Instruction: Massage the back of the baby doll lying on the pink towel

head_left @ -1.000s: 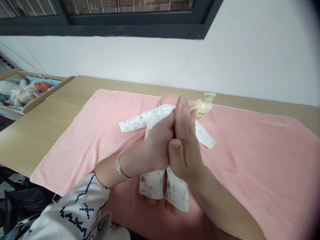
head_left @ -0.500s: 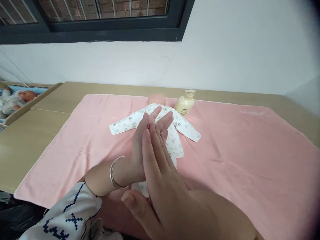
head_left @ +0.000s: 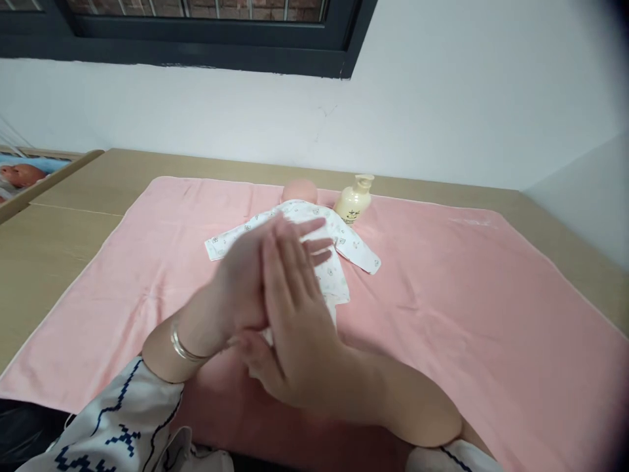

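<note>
My left hand [head_left: 240, 275] and my right hand [head_left: 299, 321] are pressed palm to palm above the pink cloth [head_left: 442, 282], fingers stretched out and slightly blurred. Neither shows anything held, though the space between the palms is hidden. Beyond them lies a white patterned baby top [head_left: 356, 252] with its sleeves spread, partly covered by my hands. A round skin-coloured doll head [head_left: 299, 191] shows at its neck end. A pale yellow pump bottle [head_left: 354, 200] stands just right of the head.
The pink cloth lies over a wooden table [head_left: 63, 229] against a white wall. A dark window frame [head_left: 196, 49] is above. At far left, a wooden-sided crib [head_left: 59, 177] holds another doll [head_left: 22, 175].
My hands have slid against each other; the left has drawn back and to the left, its fingers lower relative to the right's. The whole view has shifted slightly.
</note>
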`<state>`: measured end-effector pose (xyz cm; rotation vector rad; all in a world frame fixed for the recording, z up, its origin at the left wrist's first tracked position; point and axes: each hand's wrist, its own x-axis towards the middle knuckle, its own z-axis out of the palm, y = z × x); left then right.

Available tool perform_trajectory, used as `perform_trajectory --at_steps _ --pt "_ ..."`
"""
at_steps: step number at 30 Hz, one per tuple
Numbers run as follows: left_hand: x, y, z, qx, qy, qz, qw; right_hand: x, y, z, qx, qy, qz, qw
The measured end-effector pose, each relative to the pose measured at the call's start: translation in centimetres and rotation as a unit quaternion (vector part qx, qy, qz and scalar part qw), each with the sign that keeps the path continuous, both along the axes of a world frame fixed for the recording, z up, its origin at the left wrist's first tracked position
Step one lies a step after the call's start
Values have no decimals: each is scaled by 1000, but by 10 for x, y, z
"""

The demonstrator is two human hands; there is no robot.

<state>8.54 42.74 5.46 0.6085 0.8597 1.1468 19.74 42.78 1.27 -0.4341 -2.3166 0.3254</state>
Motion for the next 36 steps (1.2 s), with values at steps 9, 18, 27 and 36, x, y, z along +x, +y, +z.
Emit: perform_trajectory --at_steps 9,18,27,36 --pt "-51 43 4 125 283 93 946 -9 32 2 -43 -36 20 998" --pt "-53 167 -133 243 342 188 888 -25 146 -55 -58 -158 -99 981" --pt "-50 162 -169 300 463 263 791 -14 185 -92 -134 -174 -240 946" --pt "-54 175 -174 256 424 307 813 -17 189 -94 -104 -202 -173 958"
